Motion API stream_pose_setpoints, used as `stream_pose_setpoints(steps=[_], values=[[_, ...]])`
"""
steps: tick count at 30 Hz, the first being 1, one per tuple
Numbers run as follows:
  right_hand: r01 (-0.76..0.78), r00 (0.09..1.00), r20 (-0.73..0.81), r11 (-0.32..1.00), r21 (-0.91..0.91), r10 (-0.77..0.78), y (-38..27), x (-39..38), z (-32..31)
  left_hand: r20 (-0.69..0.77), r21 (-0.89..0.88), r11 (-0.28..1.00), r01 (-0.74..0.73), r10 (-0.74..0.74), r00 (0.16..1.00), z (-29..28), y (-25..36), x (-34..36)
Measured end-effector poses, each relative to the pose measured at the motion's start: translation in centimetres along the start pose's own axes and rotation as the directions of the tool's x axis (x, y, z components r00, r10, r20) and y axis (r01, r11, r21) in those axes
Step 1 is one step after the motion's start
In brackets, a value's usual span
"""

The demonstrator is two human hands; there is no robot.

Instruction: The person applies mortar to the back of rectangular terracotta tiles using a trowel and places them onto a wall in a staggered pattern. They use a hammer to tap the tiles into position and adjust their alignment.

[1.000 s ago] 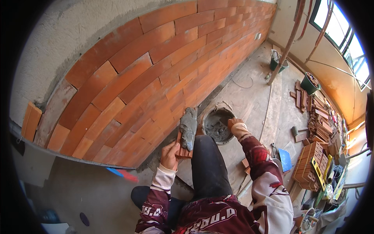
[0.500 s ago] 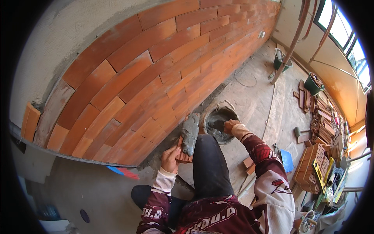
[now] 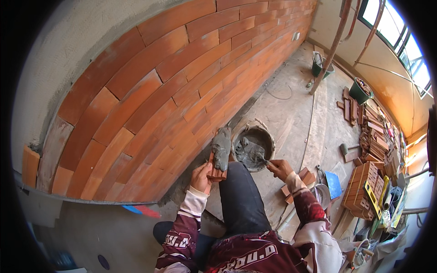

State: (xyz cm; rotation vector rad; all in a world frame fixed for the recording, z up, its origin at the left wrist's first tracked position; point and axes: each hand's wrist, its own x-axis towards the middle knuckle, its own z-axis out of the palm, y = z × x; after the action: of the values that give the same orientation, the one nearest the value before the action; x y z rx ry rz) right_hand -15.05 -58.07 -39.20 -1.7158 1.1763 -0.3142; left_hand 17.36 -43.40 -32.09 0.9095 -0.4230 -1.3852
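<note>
My left hand [image 3: 199, 178] is closed round the near end of a ribbed orange brick tile [image 3: 217, 172]. A thick layer of wet grey mortar [image 3: 221, 148] covers most of the tile's upper face. My right hand [image 3: 281, 168] grips a trowel [image 3: 262, 159] at the near right rim of a round mortar bucket [image 3: 272, 139]. The trowel's blade points into the bucket and is smeared with mortar, so its outline is partly lost. Inside the bucket lies lumpy wet mortar [image 3: 250, 146]. Both the tile and the bucket are just beyond my bent knee.
An orange brick-faced wall [image 3: 150, 100] runs along the left. Loose bricks [image 3: 306, 176] and a blue flat tool [image 3: 333, 184] lie to my right. Farther right are a mallet [image 3: 344, 149], stacked bricks [image 3: 362, 191], a yellow level [image 3: 372, 200] and a green bucket [image 3: 360, 91]. A metal pole [image 3: 334, 50] stands beyond.
My right hand has drawn back from inside the bucket to its near right rim, bringing the trowel into sight. My left hand still holds the mortar-covered tile. The whole view has shifted slightly.
</note>
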Motion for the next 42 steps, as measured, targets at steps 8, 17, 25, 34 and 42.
stream_pose_setpoints(steps=[8,17,25,34,42], values=[[0.418,0.68,-0.516,0.853,-0.311,-0.521,-8.3,-4.9,2.9,0.092,-0.112,0.991,0.08,-0.07,0.993,5.1,1.3,2.3],[0.457,0.541,-0.528,0.756,-0.469,-0.655,-6.8,-4.7,5.6,0.091,-0.126,0.987,0.098,-0.087,0.992,7.9,3.8,2.8],[0.43,0.671,-0.498,0.835,-0.342,-0.55,-6.0,-8.4,4.3,0.055,-0.136,0.988,0.078,-0.071,0.996,5.2,4.5,2.0],[0.634,0.553,-0.609,0.761,-0.135,-0.569,-8.8,-5.8,8.6,0.15,-0.218,0.968,0.123,-0.091,0.984,9.2,4.1,1.8],[0.467,0.646,-0.666,0.883,-0.042,-0.374,-7.2,-2.7,8.6,0.21,-0.031,0.997,0.075,-0.067,0.976,9.0,4.4,-0.4]])
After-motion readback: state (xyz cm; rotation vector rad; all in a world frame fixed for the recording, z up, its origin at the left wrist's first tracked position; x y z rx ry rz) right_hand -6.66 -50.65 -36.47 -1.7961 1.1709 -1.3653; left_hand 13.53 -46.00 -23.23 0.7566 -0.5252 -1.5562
